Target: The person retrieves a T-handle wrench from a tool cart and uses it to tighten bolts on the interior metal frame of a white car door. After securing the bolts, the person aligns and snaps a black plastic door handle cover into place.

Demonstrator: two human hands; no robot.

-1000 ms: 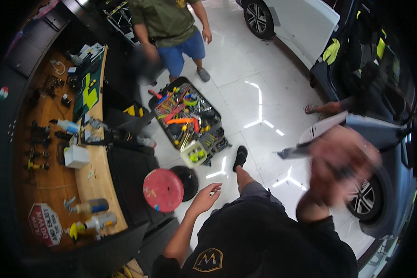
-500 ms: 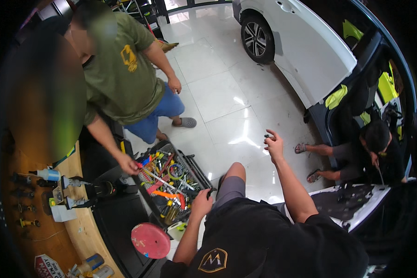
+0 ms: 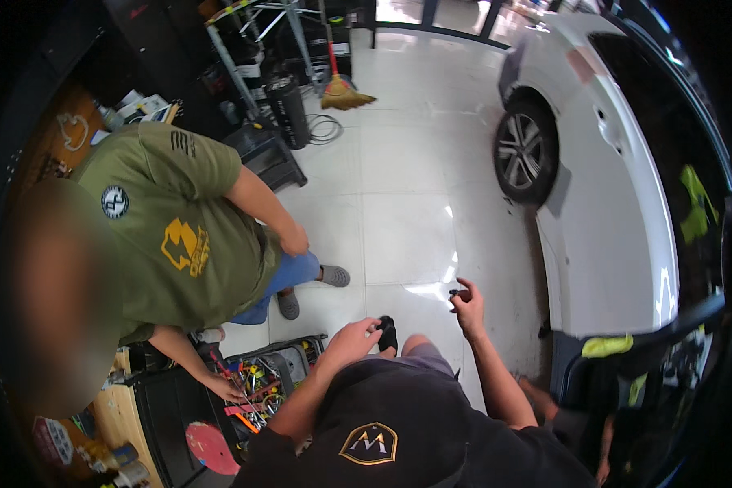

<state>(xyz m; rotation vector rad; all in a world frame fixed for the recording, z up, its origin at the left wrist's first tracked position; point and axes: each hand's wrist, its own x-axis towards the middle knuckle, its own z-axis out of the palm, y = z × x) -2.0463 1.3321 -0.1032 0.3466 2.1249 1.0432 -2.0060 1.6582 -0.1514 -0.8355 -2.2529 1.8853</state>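
My right hand (image 3: 468, 311), held out over the floor, pinches a small black piece (image 3: 454, 294) between thumb and finger; its exact kind is too small to tell. In front of my waist, my left hand (image 3: 350, 346) is curled closed. Something dark shows at its fingertips, but I cannot make out what it is. To the left lies an open tool tray (image 3: 313, 348) full of loose hand tools with coloured handles. A co-worker's hand (image 3: 226, 389) reaches into that tray, apart from my hands.
A co-worker in a green shirt (image 3: 220, 244) stands at my left. A white car (image 3: 602, 236) stands at the right, with another person low beside its open door. A round red seat (image 3: 210, 447) is near the wooden bench (image 3: 122, 407). A broom (image 3: 343, 93) stands farther off.
My view has turned left and I have moved ahead, away from the tray. Both my hands stay closed in front of me. The co-worker's hand remains at the tools.
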